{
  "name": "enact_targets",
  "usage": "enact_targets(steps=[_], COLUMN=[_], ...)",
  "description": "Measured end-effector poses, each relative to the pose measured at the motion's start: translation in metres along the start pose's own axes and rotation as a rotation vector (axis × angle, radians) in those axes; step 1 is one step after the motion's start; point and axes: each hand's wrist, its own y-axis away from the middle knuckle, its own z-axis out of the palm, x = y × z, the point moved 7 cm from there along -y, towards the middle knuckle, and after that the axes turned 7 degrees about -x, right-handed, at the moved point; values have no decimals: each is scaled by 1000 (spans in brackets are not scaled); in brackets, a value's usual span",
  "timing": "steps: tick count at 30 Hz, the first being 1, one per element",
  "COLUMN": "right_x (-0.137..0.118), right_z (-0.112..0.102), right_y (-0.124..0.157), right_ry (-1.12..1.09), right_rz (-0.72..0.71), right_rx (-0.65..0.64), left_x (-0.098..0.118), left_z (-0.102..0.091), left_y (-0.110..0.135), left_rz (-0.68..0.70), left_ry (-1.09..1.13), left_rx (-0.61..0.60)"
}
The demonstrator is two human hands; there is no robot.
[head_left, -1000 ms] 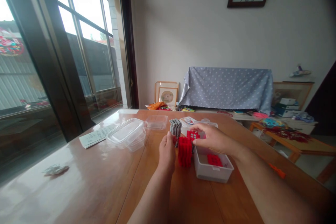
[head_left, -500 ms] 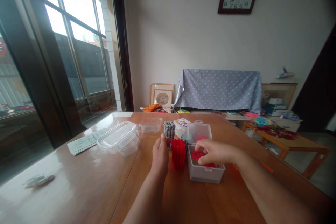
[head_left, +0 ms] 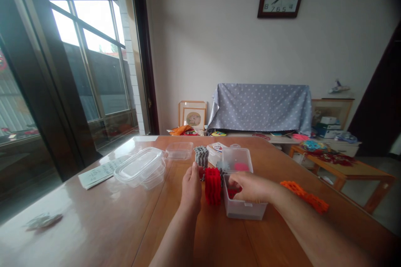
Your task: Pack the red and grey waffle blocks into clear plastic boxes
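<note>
A red lattice block structure (head_left: 213, 185) stands on the wooden table (head_left: 94, 225). My left hand (head_left: 191, 187) rests against its left side, fingers together around it. My right hand (head_left: 250, 187) reaches into a small clear plastic box (head_left: 244, 208) just right of the structure, fingers curled over red pieces (head_left: 232, 193) inside; what they hold is hidden. A grey lattice block (head_left: 201, 156) stands just behind the red one. The box's clear lid (head_left: 236, 159) stands open at the back.
Clear lidded food containers (head_left: 140, 169) and a smaller tub (head_left: 179, 150) sit to the left, with a paper sheet (head_left: 97, 171) beside them. An orange lattice strip (head_left: 305, 196) lies on the right. A crumpled wrapper (head_left: 42, 220) lies near the left edge. Picture cards (head_left: 216, 148) lie behind the blocks.
My right hand moved from holding a red piece above the structure down into the clear box. The left hand stayed at the red structure. The camera tilted, showing the orange strip.
</note>
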Motion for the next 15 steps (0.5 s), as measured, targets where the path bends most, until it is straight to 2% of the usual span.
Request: enact_targets(steps=[3, 6, 8, 15], right_x=[-6, -7, -9, -22], right_z=[3, -6, -8, 2], right_y=[2, 5, 6, 6], right_ry=[28, 0, -7, 69], right_rz=[-54, -25, 7, 46], right_rx=[-63, 20, 26, -113], left_x=[1, 1, 2, 1], left_z=[0, 1, 1, 2], left_y=[0, 1, 2, 1], left_rz=[-1, -6, -11, -18], left_ry=[-3, -13, -17, -36], left_rx=[2, 1, 2, -4])
